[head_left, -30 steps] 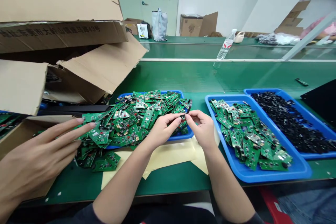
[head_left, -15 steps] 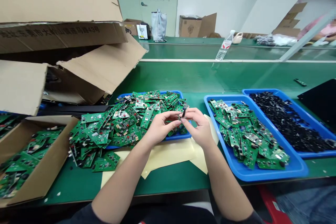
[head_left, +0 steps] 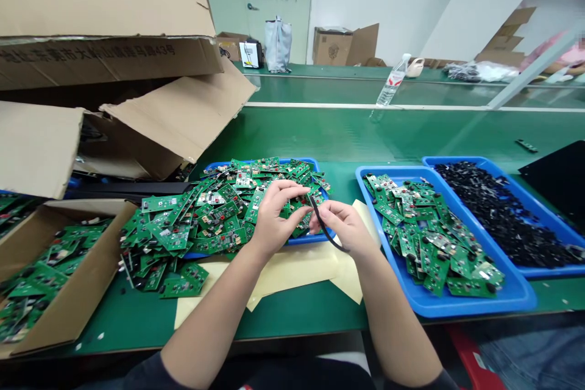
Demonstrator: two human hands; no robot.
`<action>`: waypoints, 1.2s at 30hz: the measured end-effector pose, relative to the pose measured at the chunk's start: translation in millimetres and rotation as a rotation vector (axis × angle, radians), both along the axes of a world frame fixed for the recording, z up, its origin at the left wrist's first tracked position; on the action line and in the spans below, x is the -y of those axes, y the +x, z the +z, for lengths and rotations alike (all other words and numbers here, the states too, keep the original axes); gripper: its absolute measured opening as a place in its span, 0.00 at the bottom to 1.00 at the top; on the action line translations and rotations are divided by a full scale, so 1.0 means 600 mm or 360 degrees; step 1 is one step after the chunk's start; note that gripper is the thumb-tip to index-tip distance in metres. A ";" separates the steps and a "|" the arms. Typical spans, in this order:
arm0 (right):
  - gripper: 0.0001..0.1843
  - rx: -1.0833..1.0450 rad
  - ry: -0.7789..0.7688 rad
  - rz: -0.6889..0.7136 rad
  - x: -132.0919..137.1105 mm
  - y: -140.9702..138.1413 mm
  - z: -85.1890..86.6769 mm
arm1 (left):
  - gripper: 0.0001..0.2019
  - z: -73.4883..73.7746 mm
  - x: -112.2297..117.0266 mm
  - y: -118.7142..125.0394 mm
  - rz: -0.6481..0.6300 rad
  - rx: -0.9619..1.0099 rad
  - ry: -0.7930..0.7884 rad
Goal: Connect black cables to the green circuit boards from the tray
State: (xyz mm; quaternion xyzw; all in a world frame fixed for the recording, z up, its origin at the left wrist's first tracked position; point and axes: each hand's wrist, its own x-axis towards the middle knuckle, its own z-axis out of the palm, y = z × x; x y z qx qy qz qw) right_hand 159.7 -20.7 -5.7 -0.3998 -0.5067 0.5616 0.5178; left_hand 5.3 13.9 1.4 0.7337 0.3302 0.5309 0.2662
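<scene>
My left hand [head_left: 273,219] and my right hand [head_left: 343,226] meet in front of a blue tray [head_left: 315,236] heaped with green circuit boards [head_left: 219,207]. Both hands pinch a thin black cable [head_left: 325,231] that curves between them; the left hand's fingers also close round a small part at the cable's upper end, too small to name. A yellowish sheet [head_left: 292,268] lies on the green bench under my wrists.
A second blue tray [head_left: 461,308] at right holds green boards; behind it a blue tray [head_left: 555,219] holds black parts. A cardboard box [head_left: 82,292] with boards sits at the left front, large open cartons [head_left: 109,61] behind it. A water bottle [head_left: 390,82] stands on the far belt.
Another person's hand that reached over the boards at the left one second ago is gone. My hands have dropped slightly, and the black cable now shows stretched between them.
</scene>
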 end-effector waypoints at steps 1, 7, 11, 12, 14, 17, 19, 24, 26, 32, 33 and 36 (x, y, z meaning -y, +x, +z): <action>0.17 -0.0052 -0.0020 0.0054 0.002 -0.001 0.001 | 0.11 0.001 0.001 0.000 0.0028 -0.0036 0.0063; 0.18 -0.0384 -0.0247 0.0361 0.003 0.004 -0.004 | 0.12 -0.001 0.001 -0.002 -0.0043 -0.0024 -0.0007; 0.19 -0.0485 -0.0419 0.0574 -0.004 0.007 -0.009 | 0.13 -0.003 -0.001 -0.005 -0.0199 0.0046 -0.0120; 0.19 -0.0497 -0.0448 0.0626 -0.005 0.007 -0.010 | 0.13 -0.003 -0.002 -0.006 -0.0244 0.0066 -0.0152; 0.20 -0.0506 -0.0486 0.0712 -0.008 0.008 -0.012 | 0.13 -0.001 -0.003 -0.007 -0.0337 0.0111 -0.0236; 0.20 -0.0499 -0.0494 0.0740 -0.011 0.006 -0.013 | 0.13 0.001 -0.004 -0.008 -0.0462 0.0182 -0.0366; 0.21 -0.0498 -0.0485 0.0719 -0.011 0.004 -0.013 | 0.13 0.002 -0.003 -0.008 -0.0513 0.0227 -0.0440; 0.20 -0.0363 -0.0276 0.0359 -0.006 0.001 -0.008 | 0.14 0.004 0.000 -0.008 -0.0632 0.0338 -0.0618; 0.20 -0.0175 -0.0093 0.0117 -0.002 0.002 -0.005 | 0.14 0.005 0.000 -0.008 -0.0657 0.0342 -0.0670; 0.11 0.0421 0.0432 -0.0421 0.003 0.001 -0.006 | 0.13 0.005 -0.005 -0.009 -0.0703 0.0264 -0.0685; 0.10 0.0499 0.0513 -0.0476 0.002 0.001 -0.008 | 0.13 0.005 -0.007 -0.010 -0.0719 0.0244 -0.0688; 0.09 0.0682 0.0702 -0.0606 -0.002 0.002 -0.014 | 0.13 0.004 -0.010 -0.012 -0.0795 0.0215 -0.0678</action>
